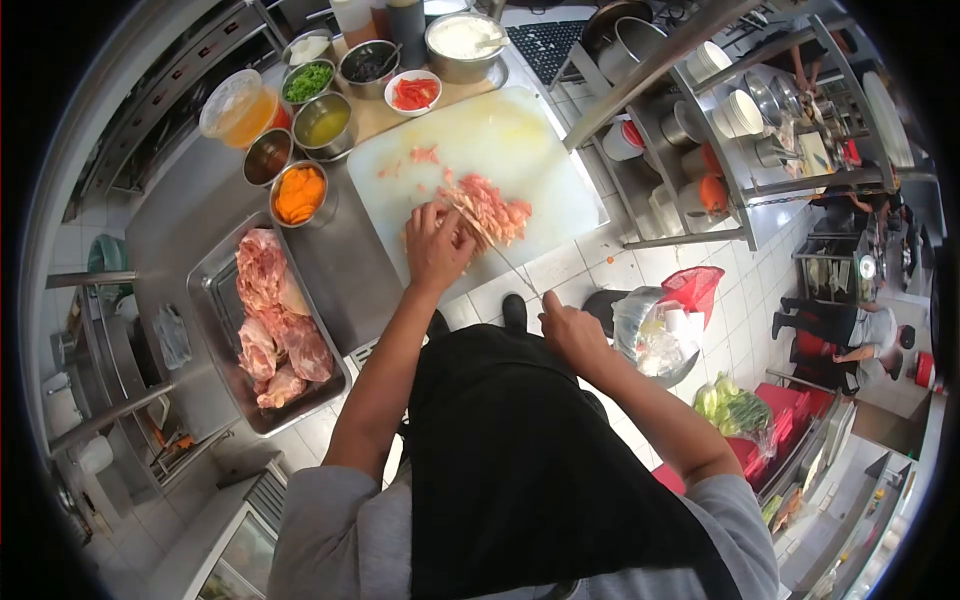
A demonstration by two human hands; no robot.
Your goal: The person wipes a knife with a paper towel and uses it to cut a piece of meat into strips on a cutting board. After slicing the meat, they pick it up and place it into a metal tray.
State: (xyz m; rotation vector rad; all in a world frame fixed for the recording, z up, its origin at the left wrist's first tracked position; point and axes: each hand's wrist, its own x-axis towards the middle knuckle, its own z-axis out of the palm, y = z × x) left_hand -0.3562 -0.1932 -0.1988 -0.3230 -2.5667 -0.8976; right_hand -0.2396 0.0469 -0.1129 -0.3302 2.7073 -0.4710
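Note:
My right hand (574,336) is wrapped around the handle of a knife (512,264), low at the front edge of the white cutting board (555,160). The blade slants up and left into a heap of chopped raw meat (495,212). On the left of the blade, my left hand (438,250) has its fingers curled down on the meat, close to the knife. Part of the meat is hidden under those fingers. A few small pieces (424,155) lie apart, farther up the board.
A steel tray (335,372) of large raw meat pieces stands left. Along the back are bowls of sliced carrots (299,194), chopped greens (308,82), red strips (415,94) and white powder (465,38). A lined bin (655,335) stands right. Another person (850,325) is far right.

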